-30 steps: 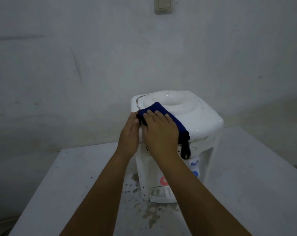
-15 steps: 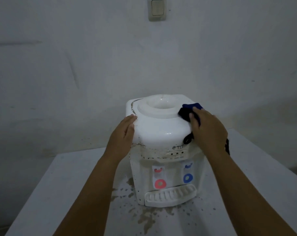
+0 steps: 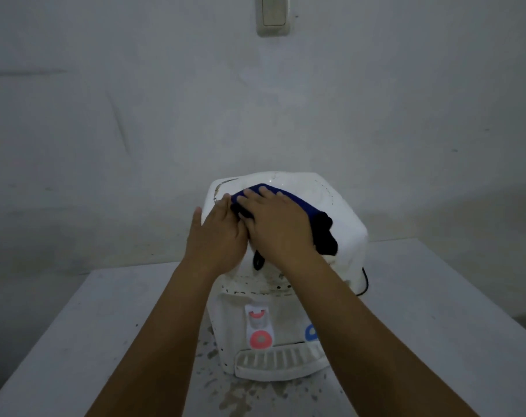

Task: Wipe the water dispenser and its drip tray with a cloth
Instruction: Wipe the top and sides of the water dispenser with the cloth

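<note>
The table (image 3: 436, 296) is carrying the dispenser (image 3: 343, 227), its tray (image 3: 279, 361) jutting toward me. My right hand (image 3: 281, 227) is pressing the cloth (image 3: 303, 207) flat-fingered on the dispenser's top, while my left hand (image 3: 216, 236) is resting open against its left edge.

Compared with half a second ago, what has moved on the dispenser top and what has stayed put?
The right hand swept the dark blue cloth from the right edge of the white plastic water dispenser across its top to the left, beside the left hand. The left hand still steadies the left edge; the white slotted drip tray remains untouched.
</note>
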